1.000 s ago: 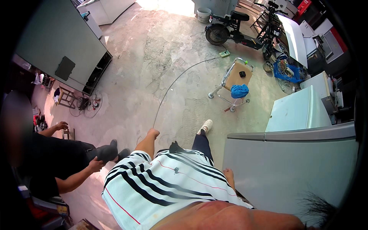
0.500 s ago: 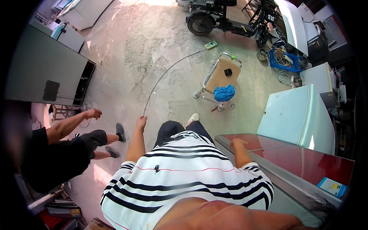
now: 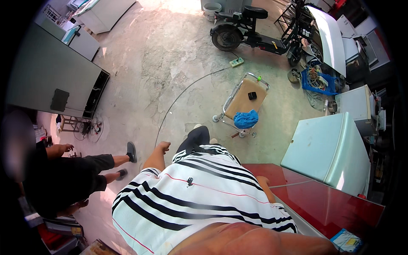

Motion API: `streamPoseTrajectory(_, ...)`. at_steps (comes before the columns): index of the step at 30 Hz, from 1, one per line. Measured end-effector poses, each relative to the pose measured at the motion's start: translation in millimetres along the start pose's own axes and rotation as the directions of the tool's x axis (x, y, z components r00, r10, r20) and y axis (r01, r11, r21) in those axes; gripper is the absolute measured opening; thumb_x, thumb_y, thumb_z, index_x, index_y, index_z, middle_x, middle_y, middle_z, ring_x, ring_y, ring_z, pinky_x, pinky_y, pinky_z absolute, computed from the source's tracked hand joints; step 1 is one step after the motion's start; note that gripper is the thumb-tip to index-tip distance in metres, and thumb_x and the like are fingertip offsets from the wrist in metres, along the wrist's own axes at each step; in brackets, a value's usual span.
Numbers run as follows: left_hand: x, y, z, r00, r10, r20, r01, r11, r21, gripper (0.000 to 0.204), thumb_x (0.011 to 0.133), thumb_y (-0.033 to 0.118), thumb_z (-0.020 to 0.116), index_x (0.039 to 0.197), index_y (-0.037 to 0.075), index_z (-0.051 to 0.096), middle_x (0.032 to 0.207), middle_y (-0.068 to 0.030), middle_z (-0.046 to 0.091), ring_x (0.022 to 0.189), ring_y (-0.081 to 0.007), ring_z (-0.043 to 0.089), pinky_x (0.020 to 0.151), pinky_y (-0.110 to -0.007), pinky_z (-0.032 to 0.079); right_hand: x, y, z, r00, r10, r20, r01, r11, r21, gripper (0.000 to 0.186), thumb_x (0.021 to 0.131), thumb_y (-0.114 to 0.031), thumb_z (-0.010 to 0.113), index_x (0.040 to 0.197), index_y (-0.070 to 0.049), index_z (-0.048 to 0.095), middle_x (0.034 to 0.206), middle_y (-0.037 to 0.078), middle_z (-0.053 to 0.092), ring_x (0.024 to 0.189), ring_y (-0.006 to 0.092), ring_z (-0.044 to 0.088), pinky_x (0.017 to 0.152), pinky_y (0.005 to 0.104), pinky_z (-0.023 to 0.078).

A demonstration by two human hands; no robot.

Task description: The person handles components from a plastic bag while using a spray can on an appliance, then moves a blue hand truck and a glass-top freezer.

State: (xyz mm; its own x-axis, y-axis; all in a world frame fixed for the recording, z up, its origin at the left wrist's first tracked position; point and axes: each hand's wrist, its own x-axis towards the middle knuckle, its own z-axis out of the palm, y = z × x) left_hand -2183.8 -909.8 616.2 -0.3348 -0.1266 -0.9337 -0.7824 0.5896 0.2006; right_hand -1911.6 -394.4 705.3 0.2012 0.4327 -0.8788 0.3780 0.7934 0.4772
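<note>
My left hand (image 3: 163,147) hangs by my hip with its fingers loosely curled, beside my striped shirt (image 3: 199,199). A thin grey cable (image 3: 178,98) arcs across the concrete floor from a white power strip (image 3: 236,62) and ends right at that hand; whether the hand grips it is unclear. My right hand (image 3: 262,182) is mostly covered by the shirt, and what shows lies against the edge of a dark red cabinet top (image 3: 323,199). Its fingers are hidden.
A person in black (image 3: 63,178) stands close on my left. Ahead is a small wheeled cart (image 3: 244,100) with a blue cloth. A pale green appliance (image 3: 327,151) lies at right, a scooter (image 3: 255,32) stands beyond, and a grey cabinet (image 3: 51,83) lies at left.
I have stepped along the red cabinet, which now fills the lower right. My left hand stays at the cable's end. The person in black has shifted a leg forward.
</note>
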Motion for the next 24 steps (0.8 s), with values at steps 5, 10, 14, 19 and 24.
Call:
streamPoseTrajectory(5, 19, 25, 2, 0.996, 0.080, -0.044, -0.080, 0.997, -0.005, 0.039, 0.087, 0.033, 0.049, 0.117, 0.008, 0.053, 0.107, -0.0064, 0.059, 0.097, -0.0204, 0.061, 0.069, -0.043, 0.046, -44, 11, -19, 0.997, -0.066, -0.050, 0.068, 0.997, 0.047, 0.051, 0.080, -0.043, 0.055, 0.124, -0.016, 0.056, 0.130, 0.009, 0.052, 0.119, 0.0274, 0.050, 0.097, 0.0444, 0.041)
streamPoseTrajectory(10, 43, 73, -4, 0.974, 0.227, -0.017, -0.226, 0.974, 0.032, 0.039, 0.086, 0.033, 0.050, 0.117, 0.010, 0.055, 0.102, -0.0061, 0.060, 0.090, -0.0199, 0.060, 0.071, -0.042, 0.046, -26, 11, -22, 0.996, -0.085, -0.010, 0.085, 0.995, 0.057, 0.046, 0.080, -0.042, 0.056, 0.116, -0.013, 0.060, 0.121, 0.009, 0.055, 0.112, 0.0251, 0.052, 0.091, 0.0422, 0.042)
streamPoseTrajectory(14, 58, 87, -7, 0.950, 0.313, -0.019, -0.310, 0.947, 0.085, 0.032, 0.085, 0.034, 0.051, 0.105, 0.010, 0.061, 0.080, -0.0048, 0.058, 0.074, -0.0177, 0.058, 0.056, -0.037, 0.044, -22, 8, -30, 0.993, -0.100, -0.062, 0.105, 0.990, 0.091, 0.043, 0.080, -0.042, 0.057, 0.111, -0.012, 0.061, 0.114, 0.010, 0.056, 0.106, 0.0249, 0.054, 0.087, 0.0418, 0.042)
streamPoseTrajectory(19, 80, 87, 0, 0.973, 0.230, -0.004, -0.227, 0.960, 0.166, 0.028, 0.084, 0.034, 0.051, 0.097, 0.011, 0.061, 0.077, -0.0032, 0.055, 0.071, -0.0170, 0.058, 0.060, -0.038, 0.044, -16, 11, -34, 0.987, -0.105, -0.123, 0.124, 0.980, 0.157, 0.040, 0.081, -0.041, 0.058, 0.104, -0.009, 0.062, 0.104, 0.011, 0.057, 0.098, 0.0247, 0.055, 0.081, 0.0412, 0.043)
streamPoseTrajectory(24, 103, 58, 8, 0.967, 0.252, 0.035, -0.254, 0.953, 0.167, 0.030, 0.084, 0.034, 0.052, 0.101, 0.011, 0.061, 0.082, -0.0030, 0.057, 0.078, -0.0174, 0.061, 0.064, -0.040, 0.045, -9, 14, -41, 0.973, -0.126, -0.192, 0.166, 0.964, 0.207, 0.038, 0.081, -0.041, 0.059, 0.098, -0.007, 0.063, 0.095, 0.011, 0.058, 0.090, 0.0245, 0.057, 0.076, 0.0407, 0.043)
